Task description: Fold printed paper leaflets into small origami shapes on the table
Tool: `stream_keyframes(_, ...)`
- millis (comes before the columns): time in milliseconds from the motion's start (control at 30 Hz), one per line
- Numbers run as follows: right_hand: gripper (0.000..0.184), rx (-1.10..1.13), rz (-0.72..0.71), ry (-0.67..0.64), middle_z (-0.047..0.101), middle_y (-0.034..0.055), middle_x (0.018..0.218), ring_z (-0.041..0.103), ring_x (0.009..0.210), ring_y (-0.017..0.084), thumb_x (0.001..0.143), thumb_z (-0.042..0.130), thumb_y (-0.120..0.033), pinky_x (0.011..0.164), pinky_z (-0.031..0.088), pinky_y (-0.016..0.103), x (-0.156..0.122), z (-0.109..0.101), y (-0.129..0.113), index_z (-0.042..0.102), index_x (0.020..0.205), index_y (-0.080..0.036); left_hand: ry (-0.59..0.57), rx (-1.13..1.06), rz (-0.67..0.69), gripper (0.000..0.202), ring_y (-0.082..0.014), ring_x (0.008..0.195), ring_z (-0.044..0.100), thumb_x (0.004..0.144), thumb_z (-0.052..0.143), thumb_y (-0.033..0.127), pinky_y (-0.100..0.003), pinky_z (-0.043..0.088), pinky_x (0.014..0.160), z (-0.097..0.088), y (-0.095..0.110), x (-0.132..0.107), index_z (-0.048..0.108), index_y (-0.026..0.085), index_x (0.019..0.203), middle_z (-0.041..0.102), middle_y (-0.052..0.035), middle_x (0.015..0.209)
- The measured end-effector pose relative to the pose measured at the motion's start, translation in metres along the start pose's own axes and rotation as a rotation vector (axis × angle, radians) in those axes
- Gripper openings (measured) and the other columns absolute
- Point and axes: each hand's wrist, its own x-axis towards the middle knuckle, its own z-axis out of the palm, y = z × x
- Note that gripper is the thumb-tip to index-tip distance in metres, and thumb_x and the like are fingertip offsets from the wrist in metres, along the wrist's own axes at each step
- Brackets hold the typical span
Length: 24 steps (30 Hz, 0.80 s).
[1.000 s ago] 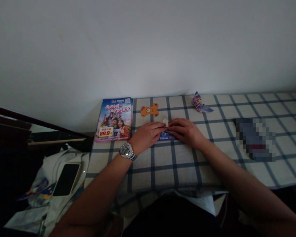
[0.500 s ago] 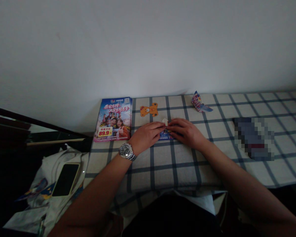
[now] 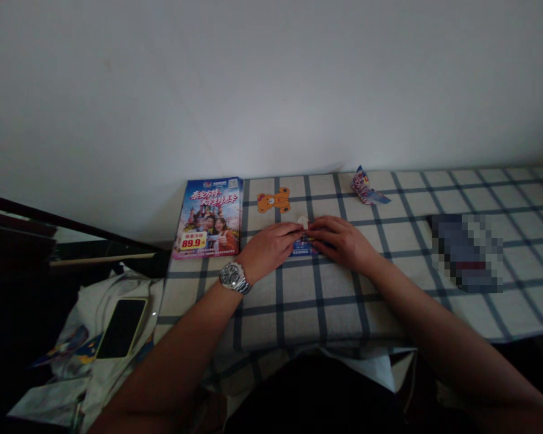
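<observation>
Both of my hands rest on a checked tablecloth (image 3: 326,301) and meet over a small folded paper (image 3: 303,243), blue with a pale tip poking up between the fingertips. My left hand (image 3: 271,247), with a metal watch on its wrist, presses the paper from the left with its fingers together. My right hand (image 3: 339,241) pins it from the right, fingers curled down onto it. Most of the paper is hidden beneath the fingers.
A colourful leaflet (image 3: 208,217) lies at the table's left end. An orange bear cut-out (image 3: 274,201) sits just behind my hands, and a folded paper piece (image 3: 366,188) lies further right near the wall. A blurred dark object (image 3: 468,250) lies right. A phone (image 3: 122,328) rests on cloth lower left.
</observation>
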Motion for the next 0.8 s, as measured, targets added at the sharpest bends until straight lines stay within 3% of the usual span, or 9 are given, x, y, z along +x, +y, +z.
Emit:
stream_keyframes(233,0.032,-0.022,0.013,-0.023,0.072,0.0106,0.13,0.063,0.13,0.031,0.101,0.065,-0.029,0.11,0.054,0.053,-0.001,-0.001,-0.001,0.072,0.131,-0.026,0.019,-0.002,0.007,0.032,-0.0242,0.124,0.066,0.1,0.062,0.014,-0.043,0.056,0.111,0.001,0.0,0.0,0.069,0.015,0.131,0.069,-0.0092,0.135)
stream_keyframes(500,0.032,-0.138,0.039,-0.013,0.065,0.0123,0.142,0.056,0.137,0.034,0.102,0.063,-0.033,0.112,0.051,0.056,-0.002,-0.003,0.001,0.072,0.132,-0.027,0.017,-0.002,0.039,0.022,-0.0221,0.106,0.068,0.104,0.059,0.028,-0.043,0.056,0.098,-0.004,0.008,0.0,0.075,0.02,0.116,0.074,-0.0064,0.118)
stream_keyframes(633,0.033,-0.133,0.044,0.0,0.059,0.0107,0.148,0.051,0.141,0.035,0.1,0.064,-0.031,0.114,0.05,0.06,-0.003,-0.002,0.005,0.072,0.133,-0.031,-0.011,-0.022,0.077,0.023,-0.0221,0.107,0.066,0.105,0.057,0.028,-0.043,0.055,0.101,-0.004,0.01,0.0,0.075,0.021,0.116,0.074,-0.0061,0.114)
stream_keyframes(800,0.034,-0.09,0.058,0.011,0.061,0.0107,0.139,0.055,0.133,0.034,0.099,0.066,-0.031,0.11,0.052,0.059,-0.004,0.002,0.009,0.072,0.132,-0.033,-0.014,-0.037,0.082,0.024,-0.0228,0.112,0.065,0.105,0.056,0.028,-0.045,0.055,0.104,-0.001,0.009,-0.001,0.075,0.021,0.118,0.072,-0.0063,0.117)
